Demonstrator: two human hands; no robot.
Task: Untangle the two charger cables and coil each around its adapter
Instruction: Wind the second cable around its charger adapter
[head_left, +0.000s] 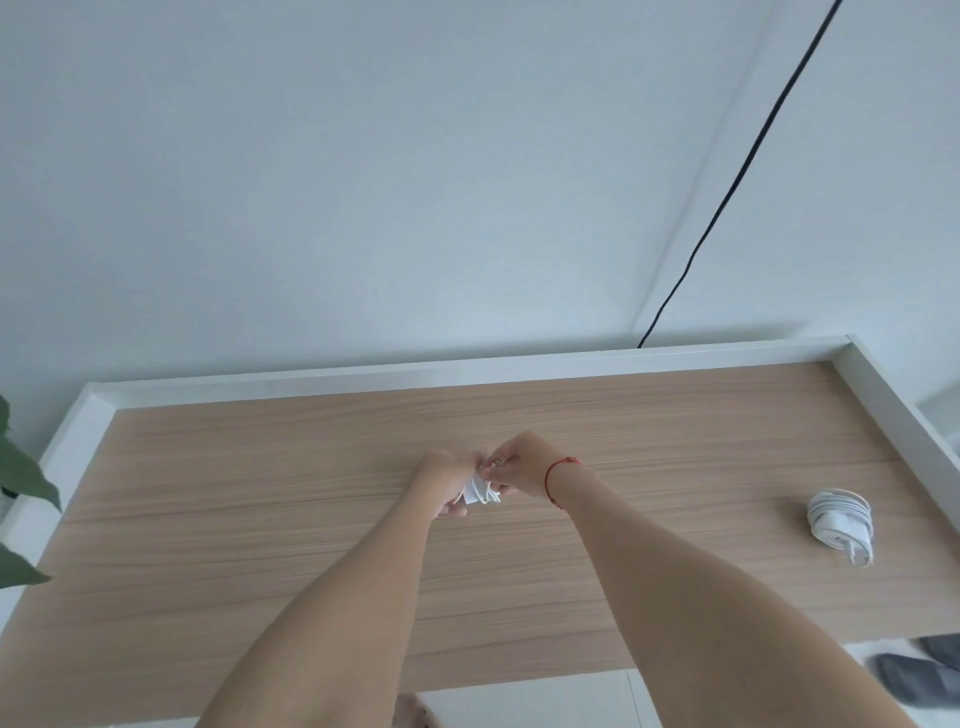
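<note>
With charger 1 (839, 522) coiled at right, our left hand (441, 483) and right hand (519, 470) grip adapter 2 (478, 491), where winding likely needs finishing.

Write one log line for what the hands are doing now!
left hand: holds white charger | right hand: pinches its cable | other charger: coiled, on table, right side

Two chargers are counted: a held charger (477, 491) over the table (260, 467) middle, a coiled charger (839, 522) at its right end. Two hands, left hand (441, 486) and right hand (519, 470), are counted; one plant (21, 478)
</note>
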